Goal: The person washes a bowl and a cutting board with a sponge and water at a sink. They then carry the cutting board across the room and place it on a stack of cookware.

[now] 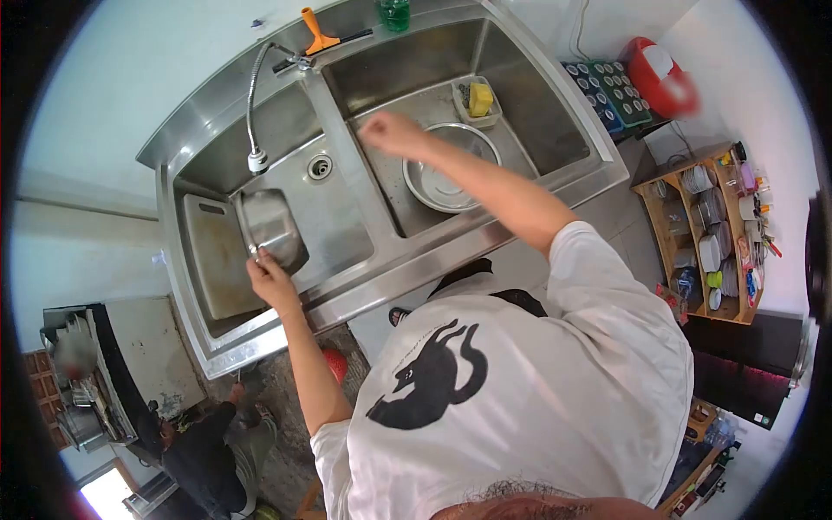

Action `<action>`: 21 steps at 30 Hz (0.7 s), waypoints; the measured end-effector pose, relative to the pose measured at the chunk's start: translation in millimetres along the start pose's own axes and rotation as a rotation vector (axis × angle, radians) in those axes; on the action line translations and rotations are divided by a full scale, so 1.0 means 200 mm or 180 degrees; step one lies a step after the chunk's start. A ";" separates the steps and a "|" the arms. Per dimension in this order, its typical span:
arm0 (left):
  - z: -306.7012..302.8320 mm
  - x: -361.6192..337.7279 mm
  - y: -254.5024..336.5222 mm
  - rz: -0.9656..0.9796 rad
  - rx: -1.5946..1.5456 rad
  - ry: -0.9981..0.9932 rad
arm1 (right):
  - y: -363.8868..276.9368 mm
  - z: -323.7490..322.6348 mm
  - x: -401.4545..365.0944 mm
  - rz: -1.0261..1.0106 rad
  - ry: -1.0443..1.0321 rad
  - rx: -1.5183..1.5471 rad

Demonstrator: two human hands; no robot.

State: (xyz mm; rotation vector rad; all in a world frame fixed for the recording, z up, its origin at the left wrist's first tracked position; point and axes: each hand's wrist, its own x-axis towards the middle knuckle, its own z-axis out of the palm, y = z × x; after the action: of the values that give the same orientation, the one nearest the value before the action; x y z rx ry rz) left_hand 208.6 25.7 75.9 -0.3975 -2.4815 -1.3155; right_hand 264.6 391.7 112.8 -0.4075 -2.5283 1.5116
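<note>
My left hand is closed on the rim of a steel basin, which leans on its side in the left sink, beside a cutting board. Above the divider and the right sink, my right hand is raised with its fingers curled in; whether it holds anything small is hidden. Beneath my right forearm, a second round metal bowl rests in the right sink. Behind it stands a clear tub with a yellow sponge and a dark scourer.
A flexible faucet hangs over the left sink. An orange squeegee and a green bottle stand at the back edge. A wooden dish rack is at right. Another person crouches at lower left.
</note>
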 end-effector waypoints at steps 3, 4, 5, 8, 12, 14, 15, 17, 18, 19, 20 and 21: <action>0.06 0.03 -0.12 -0.0157 -0.0061 0.0361 | 0.73 -0.39 0.16 0.0109 0.1324 -0.1624; 0.04 0.04 -0.14 -0.0351 0.0117 0.0445 | 0.82 -0.55 0.19 0.1056 0.1080 -0.1774; 0.04 0.04 -0.15 -0.0546 0.0297 0.0533 | 0.88 -0.69 0.17 0.1595 0.1234 -0.1454; 0.05 0.06 -0.11 -0.1050 -0.0052 0.0558 | 1.10 -0.88 0.20 0.2076 0.1417 -0.1706; 0.06 0.07 -0.15 -0.1578 -0.0446 0.0574 | 1.36 -0.87 0.29 0.2339 0.1033 -0.2146; 0.08 0.08 -0.16 -0.1611 -0.0590 0.0627 | 1.48 -0.83 0.33 0.2308 0.0872 -0.2269; 0.08 0.08 -0.14 -0.1685 -0.0682 0.0612 | 1.52 -0.81 0.33 0.2381 0.0840 -0.2199; 0.09 0.08 -0.14 -0.1753 -0.0758 0.0622 | 1.58 -0.79 0.36 0.2433 0.0791 -0.2117; 0.09 0.08 -0.16 -0.1758 -0.0906 0.0593 | 1.61 -0.79 0.36 0.2364 0.0921 -0.2129; 0.09 0.08 -0.18 -0.1757 -0.1063 0.0557 | 1.63 -0.79 0.36 0.2297 0.1061 -0.2141; 0.08 0.08 -0.20 -0.1760 -0.1040 0.0563 | 1.64 -0.80 0.37 0.2297 0.1041 -0.2129; 0.08 0.08 -0.21 -0.1765 -0.1047 0.0487 | 1.63 -0.82 0.36 0.2383 0.1269 -0.1915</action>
State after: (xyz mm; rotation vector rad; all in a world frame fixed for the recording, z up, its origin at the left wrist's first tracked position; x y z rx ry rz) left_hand 176.0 16.9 42.0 0.3454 -2.3286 -1.8895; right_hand 289.8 699.2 -96.6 -1.6885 -2.5415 0.6231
